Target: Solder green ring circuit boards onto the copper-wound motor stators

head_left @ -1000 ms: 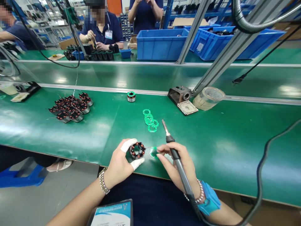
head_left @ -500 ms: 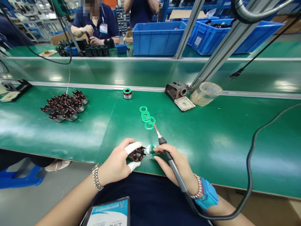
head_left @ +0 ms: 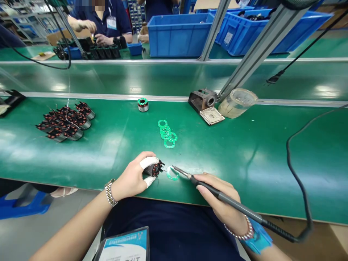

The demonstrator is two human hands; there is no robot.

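My left hand [head_left: 137, 173], with white covers on two digits, grips a dark motor stator [head_left: 152, 169] by its sides. Copper windings and thin wires on the stator face right. Beside those wires lies a green ring-shaped circuit board [head_left: 172, 173] on the bench. My right hand [head_left: 221, 197] is closed around a soldering iron [head_left: 214, 191]. The iron's tip is over the ring's upper edge; whether it touches is unclear. Farther back, several green ring boards [head_left: 169, 144] overlap in a row. One stator with a green ring on top [head_left: 143, 105] stands behind them.
Several wound stators [head_left: 65, 121] cluster at the left. An iron stand [head_left: 202, 99], a stained pad [head_left: 212, 116] and a cloudy tub [head_left: 237, 102] stand at the back right. The iron's cord [head_left: 295, 170] loops along the right. Across the line a co-worker [head_left: 104, 21] handles parts near blue bins [head_left: 179, 36].
The right hand has let go of the ring board, which now lies on the bench. The soldering iron has swung down, its tip now at the ring. The left hand still holds the stator.
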